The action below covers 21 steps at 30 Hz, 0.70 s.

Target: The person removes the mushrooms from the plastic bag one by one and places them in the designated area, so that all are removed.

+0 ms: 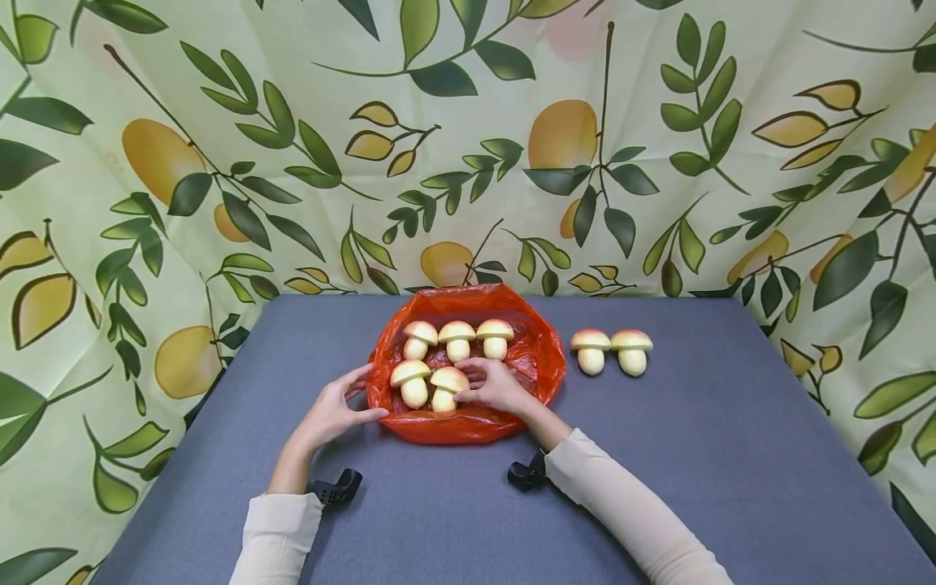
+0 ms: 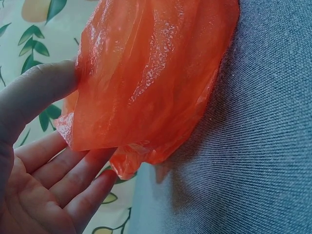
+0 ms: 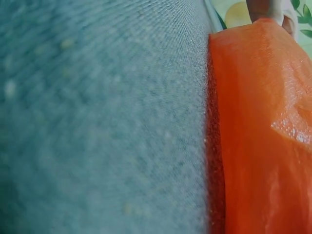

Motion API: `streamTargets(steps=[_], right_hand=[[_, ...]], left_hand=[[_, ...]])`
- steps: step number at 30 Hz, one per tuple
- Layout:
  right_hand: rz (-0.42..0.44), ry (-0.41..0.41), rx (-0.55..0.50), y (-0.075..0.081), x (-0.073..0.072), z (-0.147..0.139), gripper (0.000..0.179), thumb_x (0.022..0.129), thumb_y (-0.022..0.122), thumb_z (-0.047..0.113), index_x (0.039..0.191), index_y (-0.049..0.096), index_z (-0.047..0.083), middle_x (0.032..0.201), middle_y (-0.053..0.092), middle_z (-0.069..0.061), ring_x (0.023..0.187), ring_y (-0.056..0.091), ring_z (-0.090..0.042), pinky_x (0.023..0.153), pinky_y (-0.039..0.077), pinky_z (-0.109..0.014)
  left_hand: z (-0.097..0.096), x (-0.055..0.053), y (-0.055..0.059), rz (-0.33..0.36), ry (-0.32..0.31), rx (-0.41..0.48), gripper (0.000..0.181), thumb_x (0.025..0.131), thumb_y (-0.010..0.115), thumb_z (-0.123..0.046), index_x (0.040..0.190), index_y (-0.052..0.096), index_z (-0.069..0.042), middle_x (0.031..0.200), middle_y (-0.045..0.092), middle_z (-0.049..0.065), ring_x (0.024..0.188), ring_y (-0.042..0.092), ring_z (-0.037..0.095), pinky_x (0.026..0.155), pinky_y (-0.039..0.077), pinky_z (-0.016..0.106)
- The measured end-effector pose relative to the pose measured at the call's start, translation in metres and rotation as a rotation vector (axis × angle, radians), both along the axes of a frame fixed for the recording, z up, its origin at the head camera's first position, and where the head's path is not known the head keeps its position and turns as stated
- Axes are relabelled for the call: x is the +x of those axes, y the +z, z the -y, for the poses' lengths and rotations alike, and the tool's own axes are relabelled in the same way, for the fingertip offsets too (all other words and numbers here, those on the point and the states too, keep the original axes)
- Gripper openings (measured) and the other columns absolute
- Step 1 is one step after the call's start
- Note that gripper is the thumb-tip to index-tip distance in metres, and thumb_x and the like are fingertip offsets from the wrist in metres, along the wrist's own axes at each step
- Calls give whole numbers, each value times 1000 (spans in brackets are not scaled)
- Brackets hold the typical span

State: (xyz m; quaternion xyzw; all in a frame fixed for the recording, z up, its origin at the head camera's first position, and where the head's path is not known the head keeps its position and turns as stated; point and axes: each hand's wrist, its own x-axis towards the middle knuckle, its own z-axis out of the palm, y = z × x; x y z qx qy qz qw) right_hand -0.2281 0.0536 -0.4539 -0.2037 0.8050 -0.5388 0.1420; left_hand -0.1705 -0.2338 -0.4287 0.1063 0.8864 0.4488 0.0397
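A red plastic bag lies with its mouth spread wide on the table. Inside it, three toy mushrooms with yellow-and-pink caps stand in a back row, among them a middle mushroom. Two more are in front, a left one and a right one. My right hand reaches over the front rim and pinches that front right mushroom at its side. My left hand holds the bag's left side; in the left wrist view its thumb lies against the plastic, and some fingertips are hidden behind it.
Right of the bag, two more toy mushrooms, one beside the other, lie on the grey table. A leaf-and-fruit patterned curtain hangs behind and at both sides. Black wrist cameras are worn below both hands.
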Motion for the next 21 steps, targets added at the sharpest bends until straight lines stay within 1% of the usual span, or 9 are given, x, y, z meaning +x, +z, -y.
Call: streamTargets(steps=[7,10,17,20,21], right_hand=[[-9,-14,-17,3,1,-2,50,79,76,4,124,58,-8,123,63,-27,111,65,-37,93,58,-38],[2,-15,-36,4,1,-4,50,80,75,4,125,57,-7,123,63,-27,112,65,-36,93,58,-38],[14,-7,-74,10,1,-9,51,84,71,4,130,53,-9,125,61,-30,112,65,-35,92,58,-34],[29,-18,-92,12,2,-10,51,85,69,5,131,52,-8,127,60,-29,112,65,-35,89,59,-34],[31,-21,-97,13,3,-10,51,86,69,5,132,52,-8,128,60,-29,113,64,-35,90,59,-34]], left_hand=[[0,1,1,4,-2,6,77,78,79,-13,142,41,4,135,54,30,126,52,47,107,43,57],[0,0,1,1,-4,7,77,78,79,-13,142,41,5,135,54,30,126,52,47,107,43,57],[1,0,1,0,-4,11,77,77,80,-13,142,41,5,134,55,30,125,53,47,107,44,56],[1,0,0,-1,-5,13,77,77,80,-12,142,41,6,134,55,30,125,53,47,107,44,56],[2,0,0,-4,-7,9,77,77,80,-13,141,41,6,134,55,30,125,53,47,106,44,56]])
